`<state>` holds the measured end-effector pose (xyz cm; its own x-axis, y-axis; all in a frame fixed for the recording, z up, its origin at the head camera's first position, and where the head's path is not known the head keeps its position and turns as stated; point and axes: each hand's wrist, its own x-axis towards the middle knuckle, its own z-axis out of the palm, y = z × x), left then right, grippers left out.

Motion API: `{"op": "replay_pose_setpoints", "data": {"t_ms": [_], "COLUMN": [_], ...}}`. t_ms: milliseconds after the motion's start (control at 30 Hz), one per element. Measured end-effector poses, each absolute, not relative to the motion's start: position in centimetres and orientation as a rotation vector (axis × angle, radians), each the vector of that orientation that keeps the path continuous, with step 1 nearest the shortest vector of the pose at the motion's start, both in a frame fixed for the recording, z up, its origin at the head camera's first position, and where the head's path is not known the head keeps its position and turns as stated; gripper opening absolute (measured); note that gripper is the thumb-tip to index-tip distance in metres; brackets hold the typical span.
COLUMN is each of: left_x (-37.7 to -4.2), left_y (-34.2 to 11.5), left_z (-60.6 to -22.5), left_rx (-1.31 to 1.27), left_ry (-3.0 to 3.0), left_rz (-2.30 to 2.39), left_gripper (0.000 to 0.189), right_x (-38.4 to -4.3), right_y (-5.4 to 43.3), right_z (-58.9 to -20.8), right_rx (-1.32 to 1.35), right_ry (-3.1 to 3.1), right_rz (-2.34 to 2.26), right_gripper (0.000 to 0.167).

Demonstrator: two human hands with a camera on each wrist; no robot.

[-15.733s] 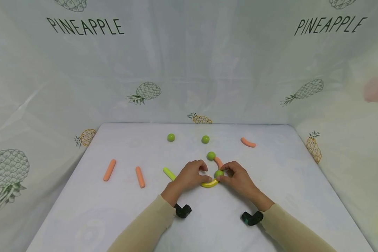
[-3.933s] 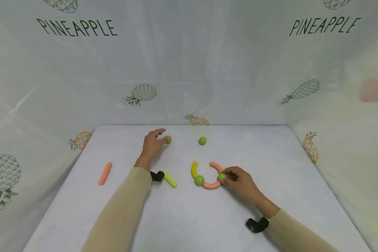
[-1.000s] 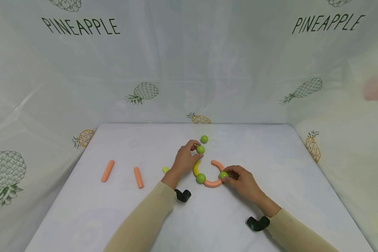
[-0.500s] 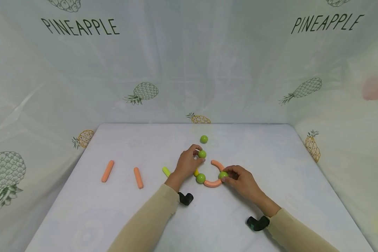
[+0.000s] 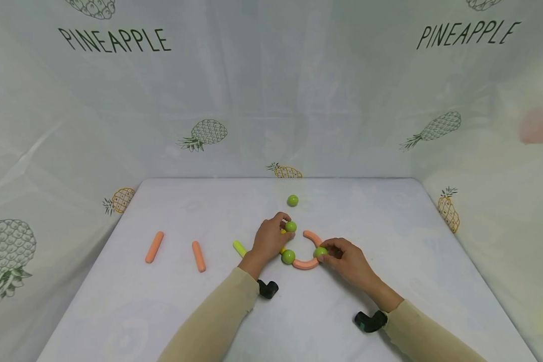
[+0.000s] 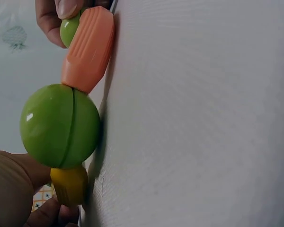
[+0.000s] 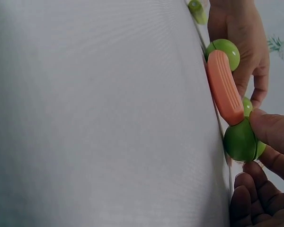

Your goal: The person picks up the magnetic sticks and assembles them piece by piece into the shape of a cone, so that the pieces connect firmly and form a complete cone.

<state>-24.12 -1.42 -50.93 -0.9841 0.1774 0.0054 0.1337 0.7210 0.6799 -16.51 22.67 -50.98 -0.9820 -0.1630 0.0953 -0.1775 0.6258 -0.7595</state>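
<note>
A partial ring of green balls and curved magnetic-looking rods lies on the white table. My left hand (image 5: 267, 241) pinches a green ball (image 5: 290, 227) at the far end of the yellow curved rod (image 6: 68, 185), which it partly covers in the head view. At that rod's near end sits another green ball (image 5: 288, 257), joined to an orange curved rod (image 5: 305, 264). On the ring's right side my right hand (image 5: 347, 260) pinches a green ball (image 5: 320, 253) between thumb and fingers. A second orange curved rod (image 5: 312, 237) extends from this ball toward the back, its far end free.
A loose green ball (image 5: 292, 200) rests farther back. To the left lie two straight orange rods, one outer (image 5: 154, 247) and one inner (image 5: 198, 256). A yellow-green straight rod (image 5: 239, 248) lies partly behind my left wrist. A pineapple-print sheet (image 5: 271, 100) hangs behind the table.
My left hand has carried its green ball from the back left to the yellow rod's far end. Earlier, the back-right orange curved rod left its place. The right hand stays almost still lately.
</note>
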Motion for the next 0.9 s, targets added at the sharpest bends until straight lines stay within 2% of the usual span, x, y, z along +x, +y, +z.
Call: {"op": "replay_pose_setpoints", "data": {"t_ms": [333,567,900], "left_x": [-23.9,-23.7,-23.6], "left_y": [-1.2,-1.1,-1.1], "left_z": [-50.7,-50.8,-50.7], "left_rx": [0.265,0.281,0.294], "left_ry": [2.862,2.874,2.853], "left_rz": [1.119,1.123,1.117], "left_gripper": [0.038,0.037,0.036], "right_x": [-16.8,-18.7,-20.0], "right_y": [22.5,21.2,19.9], "right_z": [-50.3,-49.4,-48.9], "right_rx": [0.255,0.087,-0.065], "right_ry": [-2.837,-2.932,-3.08], "right_rz": [1.349,1.273,1.127], "right_gripper": [0.026,0.032,0.028]}}
